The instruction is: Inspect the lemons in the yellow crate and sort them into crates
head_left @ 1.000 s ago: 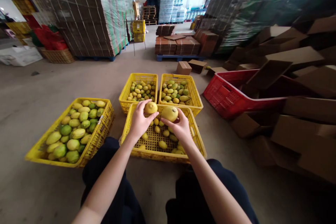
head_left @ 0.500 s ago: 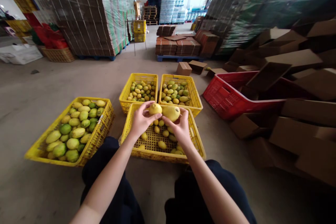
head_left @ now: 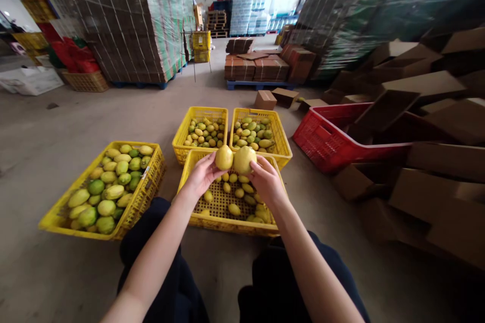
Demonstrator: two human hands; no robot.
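Observation:
My left hand (head_left: 201, 174) is closed on a small yellow lemon (head_left: 224, 157). Beside it, my right hand (head_left: 267, 177) grips a larger pale yellow lemon (head_left: 244, 160). Both fruits are raised side by side over the near yellow crate (head_left: 227, 222), whose perforated bottom shows between scattered lemons (head_left: 234, 209). Behind stand two more yellow crates with small yellow and green lemons, one at the left (head_left: 182, 133) and one at the right (head_left: 282, 136). A fuller yellow crate (head_left: 146, 192) holds bigger yellow-green lemons (head_left: 106, 207) on my left.
A red crate (head_left: 322, 139) with cardboard in it stands at the right, beside a heap of open cardboard boxes (head_left: 424, 194). Flattened cartons (head_left: 257, 68) lie on a blue pallet farther back. Wrapped stacks rise at both sides. My knees flank the near crate.
Both lemons have turned in my hands, and the right one now shows its rounded side instead of its tip. My thumbs have moved apart from between the fruits.

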